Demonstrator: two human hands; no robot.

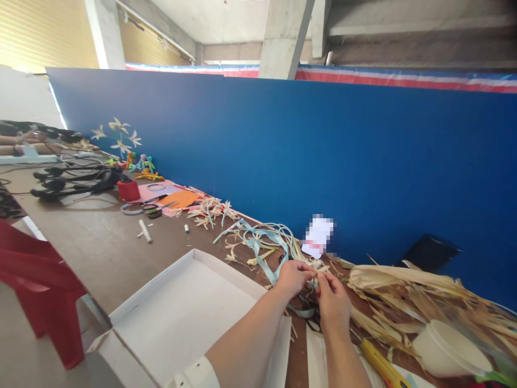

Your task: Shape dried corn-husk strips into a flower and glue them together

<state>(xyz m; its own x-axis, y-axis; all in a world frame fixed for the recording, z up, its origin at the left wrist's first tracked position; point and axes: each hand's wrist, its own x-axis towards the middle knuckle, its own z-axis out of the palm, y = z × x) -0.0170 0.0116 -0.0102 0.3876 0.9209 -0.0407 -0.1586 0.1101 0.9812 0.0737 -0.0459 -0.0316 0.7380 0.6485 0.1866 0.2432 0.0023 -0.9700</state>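
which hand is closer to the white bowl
The right hand; it is on the side toward the white bowl, while the left hand is nearer the shallow white box.

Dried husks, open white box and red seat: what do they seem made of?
Dried husks: probably corn husk, matt, fibrous; papery tan strips with lengthwise creases.
Open white box: likely cardboard, fairly matt; thin folded walls.
Red seat: apparently moulded plastic; smooth, uniformly coloured.
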